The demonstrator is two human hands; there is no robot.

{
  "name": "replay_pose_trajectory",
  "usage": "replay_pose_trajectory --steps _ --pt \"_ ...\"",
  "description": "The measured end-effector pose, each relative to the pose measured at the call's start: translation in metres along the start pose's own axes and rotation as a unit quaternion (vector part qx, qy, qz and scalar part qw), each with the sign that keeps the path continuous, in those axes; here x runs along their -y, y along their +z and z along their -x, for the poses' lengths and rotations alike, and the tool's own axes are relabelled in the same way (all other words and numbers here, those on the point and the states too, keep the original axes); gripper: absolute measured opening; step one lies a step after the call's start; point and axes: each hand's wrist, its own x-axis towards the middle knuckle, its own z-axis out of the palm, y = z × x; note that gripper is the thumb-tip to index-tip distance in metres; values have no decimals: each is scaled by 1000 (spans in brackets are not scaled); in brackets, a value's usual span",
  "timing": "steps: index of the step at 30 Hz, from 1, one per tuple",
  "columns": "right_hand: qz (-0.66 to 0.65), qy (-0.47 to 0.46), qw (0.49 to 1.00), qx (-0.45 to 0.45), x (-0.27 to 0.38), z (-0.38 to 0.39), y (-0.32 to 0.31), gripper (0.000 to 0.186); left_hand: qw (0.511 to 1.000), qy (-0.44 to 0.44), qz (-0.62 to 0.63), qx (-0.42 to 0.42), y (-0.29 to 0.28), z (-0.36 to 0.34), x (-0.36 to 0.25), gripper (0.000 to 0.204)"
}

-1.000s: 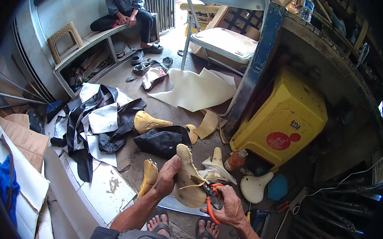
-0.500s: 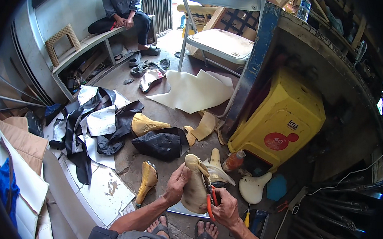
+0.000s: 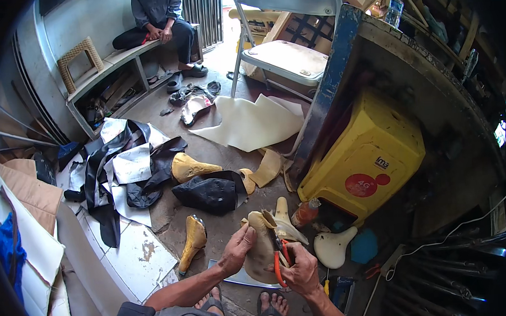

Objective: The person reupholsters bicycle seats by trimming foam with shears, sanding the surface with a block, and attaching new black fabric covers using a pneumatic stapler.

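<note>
My left hand (image 3: 238, 250) pinches the edge of a beige bicycle saddle (image 3: 258, 262), keeping it upright above the floor between my feet. My right hand (image 3: 300, 270) is closed around red-handled scissors (image 3: 278, 267). Their dark blades lie against the saddle's right edge, where a strip of material curls away; the tips are hard to make out. Just beyond stands a pale saddle (image 3: 283, 219) with loose material around it. A yellowish saddle (image 3: 194, 241) lies to the left of my hands, and a cream saddle (image 3: 334, 248) to the right.
A yellow plastic stool (image 3: 367, 152) lies tipped at the right, near an orange bottle (image 3: 305, 212). Black and white sheet scraps (image 3: 130, 164) cover the floor at left. Farther off are a folding chair (image 3: 285, 59) and a seated person (image 3: 157, 20) on a bench.
The saddle has turned slightly in my left hand, and the strip at its right edge stands farther out. The scissors stay at that edge. The whole view has shifted a little.
</note>
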Motion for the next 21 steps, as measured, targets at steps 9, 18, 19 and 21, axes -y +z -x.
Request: replay_pose_trajectory --steps 9,18,19,21 --pt "-6 34 999 -11 -9 1 -9 61 999 -20 -36 -14 -10 -1 -14 51" --pt "-65 180 981 11 -22 8 3 52 997 -31 18 -67 -9 -8 -15 54" --pt "-93 211 972 37 -22 7 7 56 993 -23 77 -91 -11 -11 -15 53" --pt "-235 169 957 4 -21 4 9 56 989 23 125 -74 -12 -12 -11 50"
